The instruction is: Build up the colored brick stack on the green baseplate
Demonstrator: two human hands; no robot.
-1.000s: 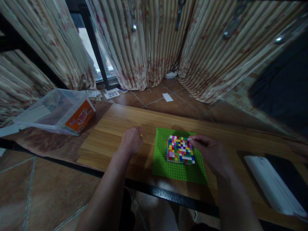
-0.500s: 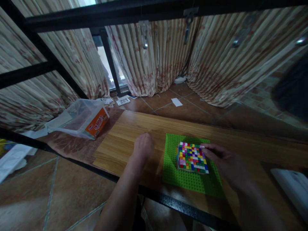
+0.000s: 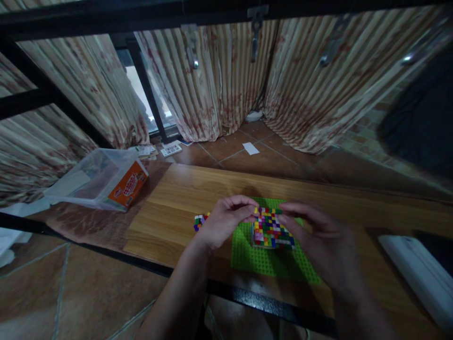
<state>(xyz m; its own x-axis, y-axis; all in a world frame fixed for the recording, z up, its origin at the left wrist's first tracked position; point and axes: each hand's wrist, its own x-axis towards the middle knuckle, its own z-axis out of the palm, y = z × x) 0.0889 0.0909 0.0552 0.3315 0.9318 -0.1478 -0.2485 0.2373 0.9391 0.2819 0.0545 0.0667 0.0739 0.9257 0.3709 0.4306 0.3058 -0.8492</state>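
Observation:
A square block of many small coloured bricks (image 3: 271,229) stands on a green studded baseplate (image 3: 264,257) on the wooden table (image 3: 170,198). My left hand (image 3: 224,222) curls over the block's left edge, fingertips pinched at its far top corner. My right hand (image 3: 318,236) reaches in from the right, and its fingertips touch the block's far right corner. A small loose clump of coloured bricks (image 3: 200,221) lies on the table just left of my left hand.
A clear plastic box with an orange label (image 3: 106,179) lies on its side on a brown mat at the table's left. A white flat object (image 3: 414,271) sits at the right edge. Striped curtains and a tiled floor lie beyond; a black bar crosses overhead.
My left hand moved right from the bare table onto the block's left edge, uncovering the small clump of bricks where it had rested. My right hand shifted to the far right corner.

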